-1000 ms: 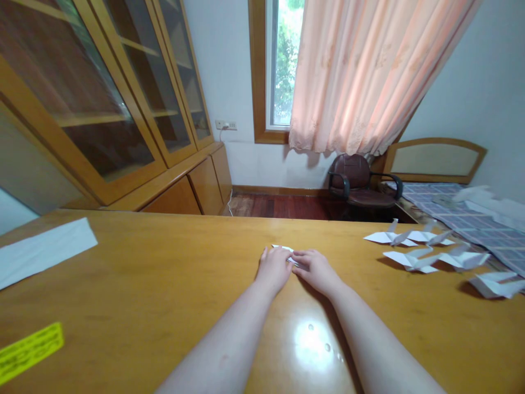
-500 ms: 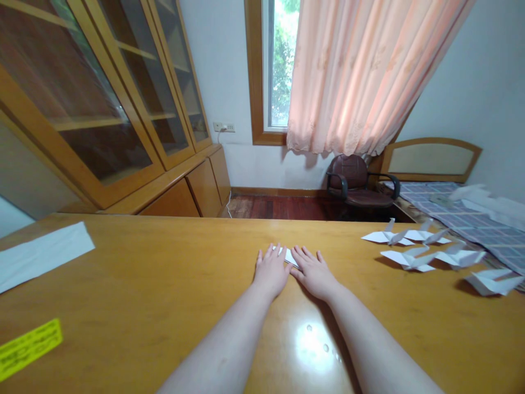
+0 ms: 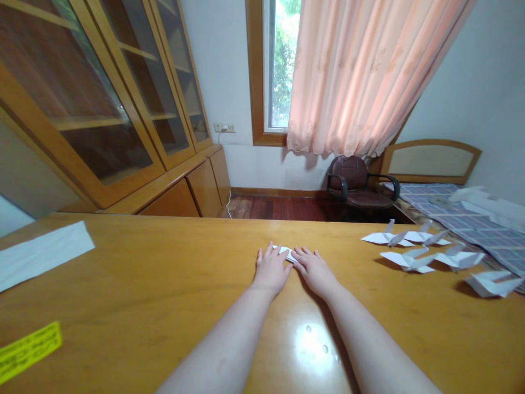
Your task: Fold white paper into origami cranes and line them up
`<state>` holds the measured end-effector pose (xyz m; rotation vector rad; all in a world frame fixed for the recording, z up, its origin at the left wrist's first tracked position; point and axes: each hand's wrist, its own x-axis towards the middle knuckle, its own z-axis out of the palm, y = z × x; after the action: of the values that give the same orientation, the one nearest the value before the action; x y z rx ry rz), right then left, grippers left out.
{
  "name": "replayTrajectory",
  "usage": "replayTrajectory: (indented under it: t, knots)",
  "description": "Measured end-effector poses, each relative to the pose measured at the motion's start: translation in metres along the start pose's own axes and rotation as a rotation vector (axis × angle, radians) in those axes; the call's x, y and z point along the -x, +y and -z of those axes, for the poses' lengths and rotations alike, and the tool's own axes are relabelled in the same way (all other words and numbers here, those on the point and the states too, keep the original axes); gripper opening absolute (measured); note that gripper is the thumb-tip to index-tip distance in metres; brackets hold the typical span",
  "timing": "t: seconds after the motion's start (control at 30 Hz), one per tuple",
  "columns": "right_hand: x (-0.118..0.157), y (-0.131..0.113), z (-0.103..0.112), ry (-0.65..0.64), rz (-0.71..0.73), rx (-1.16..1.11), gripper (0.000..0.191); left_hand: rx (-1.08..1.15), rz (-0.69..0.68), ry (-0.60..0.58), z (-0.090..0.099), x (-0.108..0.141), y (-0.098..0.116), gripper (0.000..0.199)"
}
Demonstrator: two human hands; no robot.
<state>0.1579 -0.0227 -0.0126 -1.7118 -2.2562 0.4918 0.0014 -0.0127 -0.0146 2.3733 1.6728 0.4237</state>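
A small folded piece of white paper lies flat on the wooden table, partly covered by both hands. My left hand rests on its left part with the fingers stretched out and somewhat spread. On its right end lies my right hand, palm down, fingers extended, the thumb close to the left hand's fingertips. Both hands press from above, and neither is wrapped around the paper. Its shape under the fingers is hidden.
Several folded white paper birds stand at the table's right side. A white paper strip lies at the far left, with a yellow label nearer. Beyond the table are a glass-door cabinet, a brown armchair and a bed.
My right hand's fingers have drawn slightly closer together and down on the paper. The left hand's fingers have shifted a little. The paper stays in nearly the same place.
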Motion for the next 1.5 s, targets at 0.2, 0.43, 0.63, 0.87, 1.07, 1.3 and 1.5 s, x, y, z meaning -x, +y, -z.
replayTrajectory:
  t: [0.2, 0.43, 0.63, 0.87, 1.07, 1.3, 1.5]
  knots:
    - [0.000, 0.000, 0.002, 0.032, -0.024, -0.074, 0.039, 0.075, -0.034, 0.007, 0.003, -0.001, 0.001, 0.030]
    - [0.001, -0.003, 0.011, 0.116, 0.100, -0.219, 0.029, 0.128, -0.048, 0.052, 0.011, 0.001, 0.004, 0.025]
    - [0.001, -0.002, 0.009, 0.139, 0.049, -0.092, 0.027, 0.110, -0.028, 0.023, 0.015, -0.001, 0.005, 0.022]
    - [0.001, -0.002, 0.008, 0.142, 0.072, -0.054, 0.023, 0.092, -0.039, 0.009, 0.014, -0.001, 0.005, 0.021]
    - [0.002, -0.002, 0.009, 0.163, 0.061, 0.043, 0.020, 0.155, -0.024, 0.079, 0.016, -0.002, 0.007, 0.019]
    - [0.004, -0.002, 0.010, 0.299, 0.034, 0.005, 0.021, 0.172, 0.173, 0.266, 0.010, -0.003, 0.005, 0.066]
    - [0.004, 0.001, 0.010, 0.482, -0.021, -0.148, 0.022, 0.172, 0.311, 0.277, 0.005, -0.004, 0.003, 0.082]
